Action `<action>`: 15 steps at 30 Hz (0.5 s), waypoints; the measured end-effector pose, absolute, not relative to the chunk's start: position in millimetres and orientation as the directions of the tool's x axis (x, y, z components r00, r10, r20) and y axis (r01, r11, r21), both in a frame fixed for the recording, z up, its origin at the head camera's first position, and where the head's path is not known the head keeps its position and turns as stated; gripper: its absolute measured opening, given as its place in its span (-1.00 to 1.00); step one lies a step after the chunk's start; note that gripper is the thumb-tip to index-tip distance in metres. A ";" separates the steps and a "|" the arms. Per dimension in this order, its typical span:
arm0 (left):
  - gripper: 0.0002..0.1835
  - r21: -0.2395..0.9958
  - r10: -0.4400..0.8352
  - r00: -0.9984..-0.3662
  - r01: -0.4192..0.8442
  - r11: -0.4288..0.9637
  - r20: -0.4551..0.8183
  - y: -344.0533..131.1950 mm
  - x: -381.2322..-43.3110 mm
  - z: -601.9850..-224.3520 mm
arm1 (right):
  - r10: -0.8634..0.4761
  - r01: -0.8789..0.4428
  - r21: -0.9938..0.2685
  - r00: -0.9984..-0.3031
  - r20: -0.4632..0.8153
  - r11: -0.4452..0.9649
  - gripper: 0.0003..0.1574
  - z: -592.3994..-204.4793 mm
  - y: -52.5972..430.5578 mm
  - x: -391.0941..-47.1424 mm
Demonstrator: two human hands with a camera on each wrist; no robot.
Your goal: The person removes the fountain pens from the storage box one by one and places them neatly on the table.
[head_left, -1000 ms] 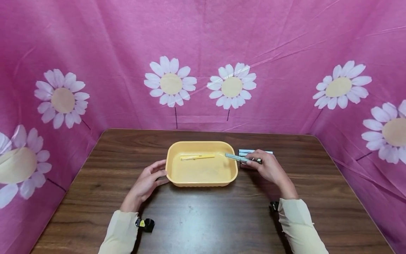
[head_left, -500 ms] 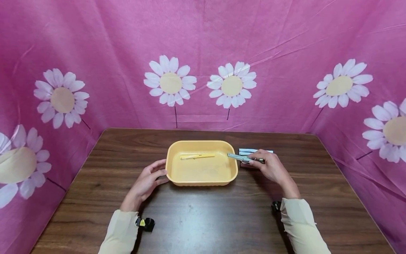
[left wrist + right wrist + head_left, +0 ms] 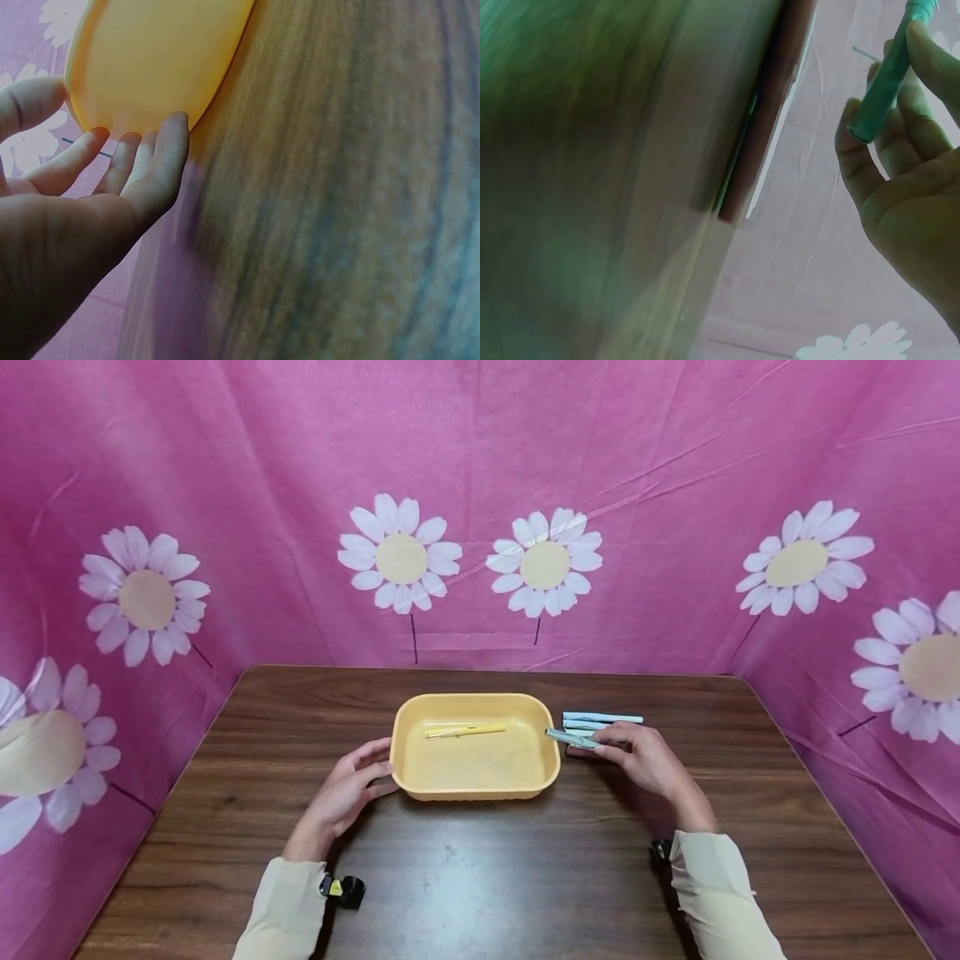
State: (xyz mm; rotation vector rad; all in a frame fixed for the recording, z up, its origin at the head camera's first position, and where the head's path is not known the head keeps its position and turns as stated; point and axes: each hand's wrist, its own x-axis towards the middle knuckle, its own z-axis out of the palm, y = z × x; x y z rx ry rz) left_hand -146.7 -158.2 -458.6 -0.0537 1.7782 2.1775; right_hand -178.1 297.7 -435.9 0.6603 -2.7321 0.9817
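Note:
A yellow plastic tray (image 3: pixel 476 781) sits on the table with one yellow pen (image 3: pixel 465 731) lying in it. At the tray's left end, my left hand (image 3: pixel 352 785) touches the wall with extended fingertips (image 3: pixel 176 124), its thumb near the rim. My right hand (image 3: pixel 641 760) pinches a pale green pen (image 3: pixel 573 739) between thumb and fingers, just past the tray's right rim. In the right wrist view the same pen (image 3: pixel 885 94) slants through the fingers. Behind that hand lie pale blue pens (image 3: pixel 592 717), partly covered by it.
A dark reddish pen (image 3: pixel 769 112) lies along the group's near side, mostly hidden in the head view. The brown wooden table (image 3: pixel 450 877) runs back to a pink curtain (image 3: pixel 480 443) printed with white flowers.
My right hand has drawn to the right with the green pen, whose tip has passed from over the tray to its right rim. The left hand and tray have stayed put.

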 end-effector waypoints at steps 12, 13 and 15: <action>-0.42 0.948 0.219 -0.950 -0.265 -0.175 -0.225 -156.6 -145.5 -458.8 | -0.326 -0.388 -0.573 -0.921 0.213 0.723 -0.85 -436.4 315.0 -174.1; -0.42 0.949 0.218 -0.950 -0.262 -0.178 -0.221 -156.5 -145.5 -459.0 | -0.325 -0.386 -0.563 -0.922 0.211 0.731 -0.84 -436.7 315.8 -174.2; -0.42 0.948 0.225 -0.951 -0.257 -0.186 -0.214 -156.4 -145.5 -459.3 | -0.322 -0.381 -0.547 -0.924 0.206 0.746 -0.84 -437.1 317.0 -174.4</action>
